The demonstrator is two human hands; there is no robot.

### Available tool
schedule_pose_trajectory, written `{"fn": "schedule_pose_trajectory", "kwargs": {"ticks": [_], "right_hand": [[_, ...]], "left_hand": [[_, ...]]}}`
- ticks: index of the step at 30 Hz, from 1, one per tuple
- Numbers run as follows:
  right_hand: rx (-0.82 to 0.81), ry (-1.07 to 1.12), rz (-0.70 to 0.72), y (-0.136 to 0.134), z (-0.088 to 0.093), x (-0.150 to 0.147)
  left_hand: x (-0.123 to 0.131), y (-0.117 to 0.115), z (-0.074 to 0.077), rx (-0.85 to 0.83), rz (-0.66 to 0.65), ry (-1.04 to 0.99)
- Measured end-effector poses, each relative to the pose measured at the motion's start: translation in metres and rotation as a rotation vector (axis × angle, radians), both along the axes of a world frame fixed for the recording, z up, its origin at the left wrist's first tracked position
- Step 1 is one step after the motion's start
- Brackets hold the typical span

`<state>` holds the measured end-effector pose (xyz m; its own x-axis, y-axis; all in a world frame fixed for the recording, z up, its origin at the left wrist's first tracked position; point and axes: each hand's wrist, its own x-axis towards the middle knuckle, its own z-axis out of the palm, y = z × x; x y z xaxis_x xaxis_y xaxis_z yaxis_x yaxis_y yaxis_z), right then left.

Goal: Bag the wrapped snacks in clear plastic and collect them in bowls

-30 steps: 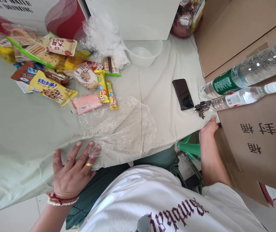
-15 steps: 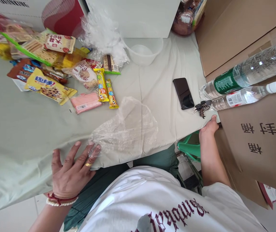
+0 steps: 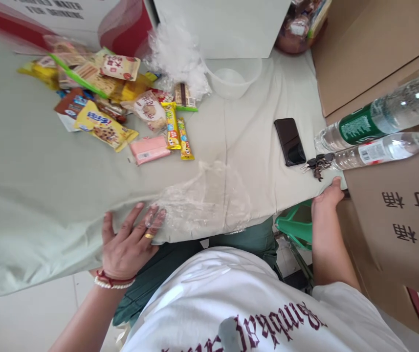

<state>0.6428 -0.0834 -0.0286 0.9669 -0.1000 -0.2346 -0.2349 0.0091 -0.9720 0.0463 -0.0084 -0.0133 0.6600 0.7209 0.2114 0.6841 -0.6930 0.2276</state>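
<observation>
My left hand (image 3: 130,247) lies flat and open on the near edge of the cloth-covered table (image 3: 84,181), fingers spread. Two of its fingertips touch a crumpled clear plastic bag (image 3: 205,195) spread out before me. At the right corner, my right hand (image 3: 328,193) grips the table edge; its thumb is on top and the other fingers are mostly hidden. Just beyond it are a bunch of keys (image 3: 319,165) and a black phone (image 3: 290,142). Farther left sit a pink packet (image 3: 150,149), two yellow snack sticks (image 3: 173,126) and a yellow cookie packet (image 3: 102,126).
More packaged snacks (image 3: 88,78) are heaped at back left. A bundle of clear plastic (image 3: 178,58) stands beside a translucent bowl (image 3: 233,83). Two bottles, one green-labelled (image 3: 363,124) and one white-capped (image 3: 381,150), lie at right against cardboard boxes (image 3: 378,44). A green stool (image 3: 293,225) is below.
The whole scene has shifted to the right in view as my head turned slightly. Both hands keep their places on the table edge, and the objects have not visibly moved.
</observation>
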Motion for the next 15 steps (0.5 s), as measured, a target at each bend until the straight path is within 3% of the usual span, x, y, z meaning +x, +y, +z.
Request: {"fn": "schedule_pose_trajectory", "kwargs": {"ticks": [6, 10, 12, 15], "right_hand": [[0.047, 0.030, -0.037, 0.002, 0.013, -0.011], [-0.012, 0.184, 0.061, -0.028, 0.034, -0.019], [-0.086, 0.229, 0.111, -0.050, 0.050, -0.030], [-0.166, 0.108, 0.260, -0.075, 0.072, -0.061]], "left_hand": [[0.007, 0.009, 0.027, -0.196, 0.006, 0.069], [0.000, 0.019, 0.041, -0.381, -0.067, 0.017], [0.003, 0.021, 0.042, -0.434, 0.019, -0.085], [0.018, 0.021, 0.040, -0.431, 0.231, -0.240]]}}
